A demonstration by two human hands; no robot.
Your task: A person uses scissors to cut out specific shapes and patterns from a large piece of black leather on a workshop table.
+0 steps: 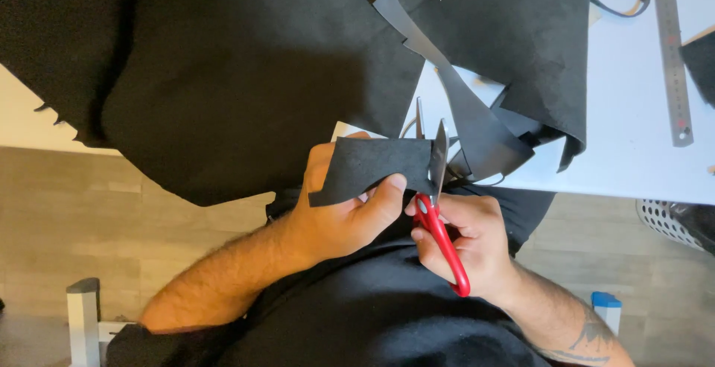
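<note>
The left hand pinches a small black piece of matte, felt-like sheet between thumb and fingers, its long axis running left to right just off the near edge of the white tabletop. The right hand is clenched around red-handled scissors, whose open steel blades point away and meet the piece's right end. A large black sheet hangs over the tabletop's near edge.
</note>
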